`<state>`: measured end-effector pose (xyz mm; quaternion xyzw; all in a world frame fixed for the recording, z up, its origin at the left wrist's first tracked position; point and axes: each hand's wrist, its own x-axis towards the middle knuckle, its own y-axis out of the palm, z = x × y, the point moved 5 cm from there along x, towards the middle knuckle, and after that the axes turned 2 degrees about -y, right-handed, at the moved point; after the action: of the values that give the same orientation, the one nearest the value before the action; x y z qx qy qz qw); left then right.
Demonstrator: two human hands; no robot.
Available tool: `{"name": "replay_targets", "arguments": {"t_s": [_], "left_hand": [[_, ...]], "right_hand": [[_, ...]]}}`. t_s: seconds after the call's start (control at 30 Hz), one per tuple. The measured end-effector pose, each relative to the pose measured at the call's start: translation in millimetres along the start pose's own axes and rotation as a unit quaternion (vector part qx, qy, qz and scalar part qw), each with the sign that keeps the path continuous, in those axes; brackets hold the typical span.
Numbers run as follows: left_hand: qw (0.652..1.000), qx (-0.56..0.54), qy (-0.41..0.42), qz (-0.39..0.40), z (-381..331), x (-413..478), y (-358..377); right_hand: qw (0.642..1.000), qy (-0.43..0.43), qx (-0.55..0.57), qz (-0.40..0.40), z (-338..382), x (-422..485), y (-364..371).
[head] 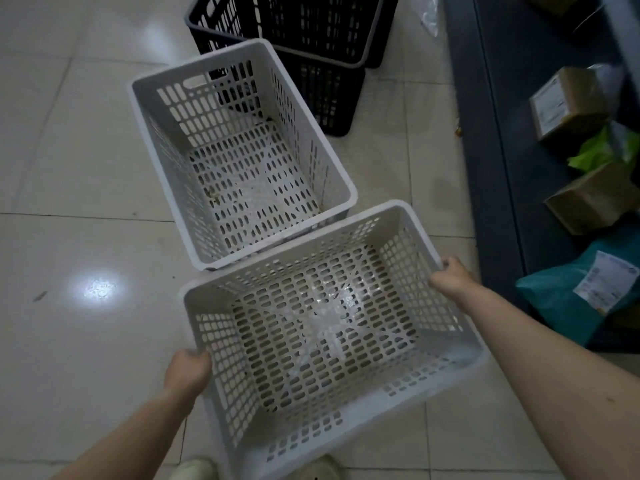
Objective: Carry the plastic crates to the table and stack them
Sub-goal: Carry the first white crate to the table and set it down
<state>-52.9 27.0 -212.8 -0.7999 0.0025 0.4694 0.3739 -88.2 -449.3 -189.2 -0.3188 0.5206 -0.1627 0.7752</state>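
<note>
A white perforated plastic crate (408,403) is right in front of me, empty. My left hand (187,370) grips its left rim and my right hand (453,277) grips its right rim. I cannot tell whether it rests on the floor or is lifted. Just beyond it a second white crate (346,199) stands empty on the tiled floor, its near rim close to the held crate's far rim. Behind that are two black crates (332,98), one set inside the other.
A dark blue shelf unit (491,140) runs along the right, holding cardboard parcels (571,102), a green bag (595,152) and a teal mail bag (568,296). Pale floor tiles (69,168) spread to the left. My shoes (197,471) show at the bottom edge.
</note>
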Motion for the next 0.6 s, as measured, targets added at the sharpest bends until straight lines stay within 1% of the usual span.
{"name": "replay_targets", "arguments": {"t_s": [0.1, 0.2, 0.27, 0.37, 0.43, 0.5, 0.6], "left_hand": [[1.0, -0.013, 0.005, 0.006, 6.5, -8.4, -24.4], [0.998, -0.036, -0.023, 0.052, 2.7, -37.5, -62.7], [0.996, -0.032, -0.031, 0.079, -8.7, -68.0, -100.0], [0.996, -0.031, -0.013, 0.088, -41.0, -123.8, -170.7], [0.997, -0.036, 0.011, 0.07, -69.6, -160.0, -224.6], [0.997, -0.054, 0.031, 0.045, -102.6, -199.3, -279.9], [0.993, -0.074, 0.092, 0.005, -161.3, -262.0, -358.0]], "right_hand": [[1.0, -0.001, 0.018, 0.013, -3.0, -18.5, -6.3], [0.999, 0.002, 0.027, 0.021, 3.8, -55.4, -24.6], [0.999, 0.008, 0.032, 0.041, 17.3, -92.1, -45.4], [0.997, 0.008, 0.061, 0.05, 54.0, -159.9, -96.3], [0.995, 0.009, 0.084, 0.061, 84.6, -217.1, -140.9], [0.996, -0.008, 0.067, 0.064, 116.0, -272.1, -189.4], [0.996, -0.043, 0.068, 0.046, 159.3, -341.9, -267.4]]}}
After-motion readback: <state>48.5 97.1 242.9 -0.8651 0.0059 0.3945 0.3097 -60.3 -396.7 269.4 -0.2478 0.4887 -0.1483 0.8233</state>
